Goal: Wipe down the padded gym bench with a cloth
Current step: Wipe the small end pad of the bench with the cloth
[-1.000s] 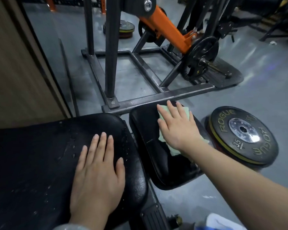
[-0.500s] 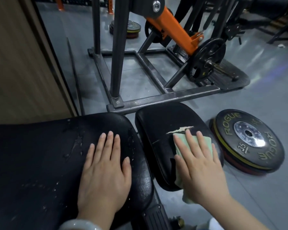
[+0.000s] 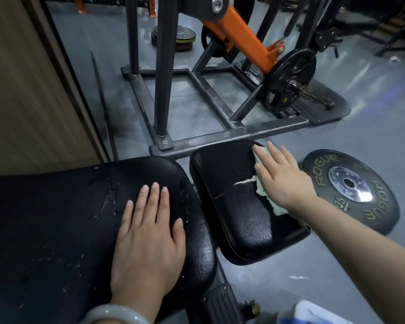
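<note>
A grey gym floor (image 3: 290, 265) runs under a steel machine frame (image 3: 220, 134) and a Rogue plate (image 3: 351, 188) lying flat just right of the bench (image 3: 56, 218). The left hand (image 3: 147, 239) rests flat, fingers straight, near the main pad's right edge. The right hand (image 3: 281, 176), fingers straight, presses the pale green cloth (image 3: 271, 202) against the small pad (image 3: 239, 206) at its far right edge, beside a tear. Droplets on the main pad suggest it is not yet wiped. Open floor lies past the pad's near edge.

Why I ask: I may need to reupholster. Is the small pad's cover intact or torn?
Torn: a pale jagged split crosses the small pad beside the cloth.
</note>
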A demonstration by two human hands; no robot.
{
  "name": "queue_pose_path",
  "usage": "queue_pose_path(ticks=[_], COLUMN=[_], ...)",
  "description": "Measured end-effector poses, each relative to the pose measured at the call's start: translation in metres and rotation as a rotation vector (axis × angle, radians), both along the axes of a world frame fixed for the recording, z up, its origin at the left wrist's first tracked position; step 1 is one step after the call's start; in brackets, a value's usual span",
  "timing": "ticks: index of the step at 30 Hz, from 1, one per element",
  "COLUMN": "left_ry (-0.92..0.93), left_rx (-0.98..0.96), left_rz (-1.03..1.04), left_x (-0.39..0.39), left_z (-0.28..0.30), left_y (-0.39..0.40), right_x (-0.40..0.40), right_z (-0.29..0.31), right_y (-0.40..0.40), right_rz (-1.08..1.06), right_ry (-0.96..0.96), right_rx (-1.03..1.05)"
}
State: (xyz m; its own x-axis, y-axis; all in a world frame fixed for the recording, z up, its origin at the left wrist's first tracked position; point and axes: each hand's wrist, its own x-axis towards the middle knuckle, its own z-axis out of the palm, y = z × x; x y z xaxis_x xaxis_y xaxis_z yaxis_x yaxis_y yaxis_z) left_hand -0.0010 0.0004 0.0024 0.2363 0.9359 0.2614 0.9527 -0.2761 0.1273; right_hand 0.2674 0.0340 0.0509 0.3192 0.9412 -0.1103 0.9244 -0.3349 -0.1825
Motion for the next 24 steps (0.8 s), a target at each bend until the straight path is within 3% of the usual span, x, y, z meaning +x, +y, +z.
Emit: queue_pose_path(ticks=[4, 6, 12, 24], left_ry=[-0.023, -0.028, -0.026, -0.018], left_rx=[0.000, -0.004, -0.005, -0.006], left_rz=[-0.002, -0.003, -0.004, 0.007], left_x=[0.000, 0.000, 0.000, 0.001], left_z=[0.001, 0.001, 0.001, 0.000], left_y=[0.000, -0.001, 0.000, -0.001], right_x=[-0.018, -0.027, -0.033, -0.013], right_z=[-0.007, -0.008, -0.011, -0.002], right_y=[-0.030, -0.052, -0.071, 0.055], right_rz=[-0.245, -0.271, -0.152, 0.176], right_ry=[-0.003, -0.018, -0.134, -0.084], right_rx=[0.023, 0.016, -0.008, -0.047])
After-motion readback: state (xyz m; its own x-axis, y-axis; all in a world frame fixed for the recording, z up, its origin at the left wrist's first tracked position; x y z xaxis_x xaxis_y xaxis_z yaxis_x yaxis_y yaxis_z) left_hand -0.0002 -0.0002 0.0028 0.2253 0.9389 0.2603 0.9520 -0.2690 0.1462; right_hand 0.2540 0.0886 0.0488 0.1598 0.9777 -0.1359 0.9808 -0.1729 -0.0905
